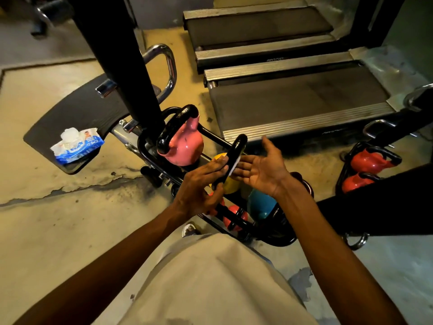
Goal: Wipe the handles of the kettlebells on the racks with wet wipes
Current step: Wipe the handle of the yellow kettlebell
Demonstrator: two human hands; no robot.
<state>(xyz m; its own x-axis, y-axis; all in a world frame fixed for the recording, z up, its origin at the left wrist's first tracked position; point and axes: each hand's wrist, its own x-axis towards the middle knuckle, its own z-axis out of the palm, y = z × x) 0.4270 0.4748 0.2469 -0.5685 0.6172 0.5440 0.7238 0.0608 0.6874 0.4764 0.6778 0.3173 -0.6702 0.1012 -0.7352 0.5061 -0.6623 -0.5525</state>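
Floor: worn, stained concrete (70, 207), cracked near the rack, with two treadmills (297, 102) at the far side.
Rack: black tubular rack (150, 158) holding kettlebells in a row running from upper left to lower right.
Pink kettlebell: pink kettlebell (182, 146) at the far end of the rack, glossy body, black handle arched over it.
Yellow kettlebell: yellow kettlebell (230, 184) just beside the pink one, mostly hidden by the hands; its black handle (235, 153) stands up between them.
Other kettlebells: blue kettlebell (261, 205) and red kettlebell (234, 218) lower in the rack; two more red ones on a second rack (370, 165) to the right.
Wet wipe: small pale wipe (232, 171) pressed against the right side of the black handle.
Left hand: left hand (199, 186) lies against the handle's left side, fingers straight along it, thumb low.
Right hand: right hand (262, 170) palm up, fingers spread wide and nearly straight, fingertips touching the wipe on the handle.
Wipes pack: blue and white pack of wipes (77, 146) with a sheet sticking out, on a dark padded seat (77, 116) left of the rack.
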